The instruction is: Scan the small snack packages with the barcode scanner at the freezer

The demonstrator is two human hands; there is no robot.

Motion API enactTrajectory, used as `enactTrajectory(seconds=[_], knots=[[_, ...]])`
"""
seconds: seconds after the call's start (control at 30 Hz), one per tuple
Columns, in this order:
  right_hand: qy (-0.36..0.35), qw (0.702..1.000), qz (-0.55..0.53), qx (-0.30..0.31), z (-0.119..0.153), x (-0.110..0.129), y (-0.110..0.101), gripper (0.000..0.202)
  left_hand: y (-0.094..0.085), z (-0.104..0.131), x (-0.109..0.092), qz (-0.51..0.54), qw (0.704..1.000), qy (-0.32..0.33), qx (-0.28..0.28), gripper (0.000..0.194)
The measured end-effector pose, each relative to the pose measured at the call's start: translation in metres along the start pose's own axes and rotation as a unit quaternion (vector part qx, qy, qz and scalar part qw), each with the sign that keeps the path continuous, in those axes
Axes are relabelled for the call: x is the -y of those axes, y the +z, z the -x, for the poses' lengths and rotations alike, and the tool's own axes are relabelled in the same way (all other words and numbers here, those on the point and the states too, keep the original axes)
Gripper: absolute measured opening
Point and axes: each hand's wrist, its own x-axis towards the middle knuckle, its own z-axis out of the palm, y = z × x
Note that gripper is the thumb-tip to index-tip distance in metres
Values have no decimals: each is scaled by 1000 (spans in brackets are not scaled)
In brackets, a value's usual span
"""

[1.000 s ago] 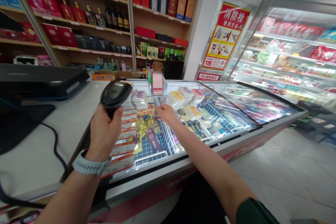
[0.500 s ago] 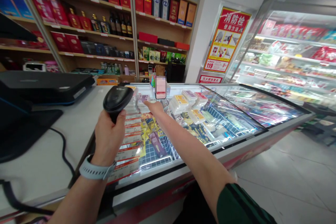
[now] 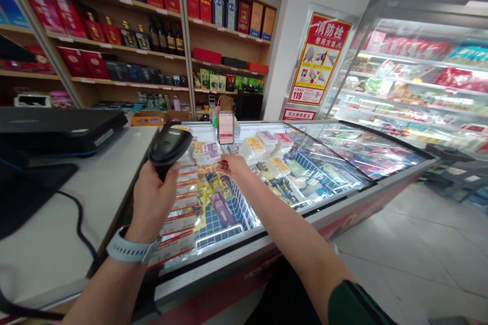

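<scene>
Scanner (image 3: 170, 143), black plastic with a rounded head, is gripped in the left hand (image 3: 154, 203), fingers wrapped about its handle, above the left end of a silver-framed, glass-topped chest freezer (image 3: 354, 202). By the right hand (image 3: 227, 165), fingertips pressed together, a purple-labelled clear flat pack (image 3: 211, 150) is pinched at its near edge, over the freezer's far left part. Just beside it, yellow-labelled clear packs (image 3: 197, 150) are noted. Red-and-white price labels (image 3: 179, 223) are ranged along the freezer's left side. At the freezer's far edge, an upright pink-faced rectangular device (image 3: 226, 127) is seen, its display blurred.
</scene>
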Motion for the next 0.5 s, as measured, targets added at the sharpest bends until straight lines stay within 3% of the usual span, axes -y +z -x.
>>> enactTrajectory(seconds=[0.17,0.33,0.5], knots=[[-61,998,-10,-24,30,-12,-44,23,5,4,-3,-6,999,27,28,47],[-130,989,-1,-72,56,-25,-100,15,15,12,-7,14,993,40,107,43],[-219,966,32,-132,74,-45,-147,18,27,29,-18,25,973,126,191,38]])
